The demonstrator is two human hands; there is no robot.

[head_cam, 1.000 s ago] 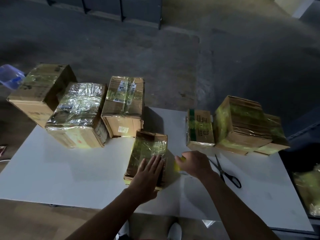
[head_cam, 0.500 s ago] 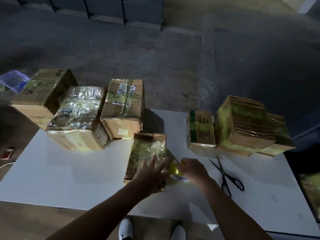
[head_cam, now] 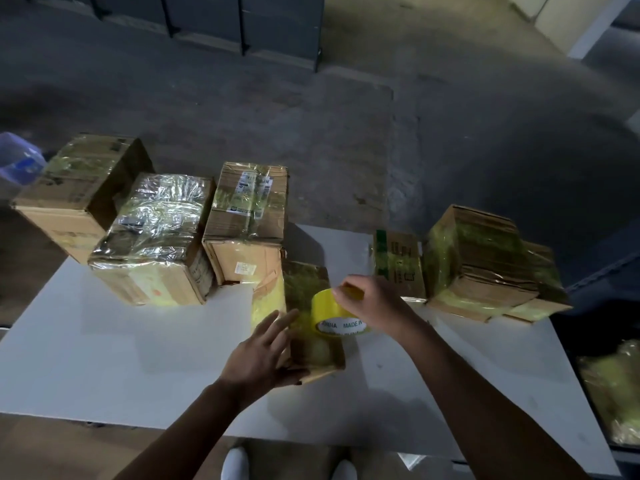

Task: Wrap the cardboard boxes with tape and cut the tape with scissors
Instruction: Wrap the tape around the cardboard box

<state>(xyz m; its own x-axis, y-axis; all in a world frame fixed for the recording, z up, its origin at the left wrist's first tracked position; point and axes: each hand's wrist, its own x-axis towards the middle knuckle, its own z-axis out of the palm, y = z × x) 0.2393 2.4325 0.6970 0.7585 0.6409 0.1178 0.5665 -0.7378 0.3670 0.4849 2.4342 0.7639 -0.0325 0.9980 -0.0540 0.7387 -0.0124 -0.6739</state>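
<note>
Yellow tape roll (head_cam: 337, 315) sits pinched in the closed fingers (head_cam: 341, 292) of the right hand (head_cam: 372, 299), over the small box (head_cam: 304, 320) at the near middle of the white tabletop (head_cam: 138, 341). The left hand (head_cam: 263, 351), fingers spread and gripping nothing, braces the box's near corner. Best to keep that brace firm, pull the tape taut and lay it flat around the box.

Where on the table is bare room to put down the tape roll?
Free: the wide white patch left of the small box, in front of the three big boxes; also the near right corner of the table. Crowded: the far edge, and between both hands.
</note>
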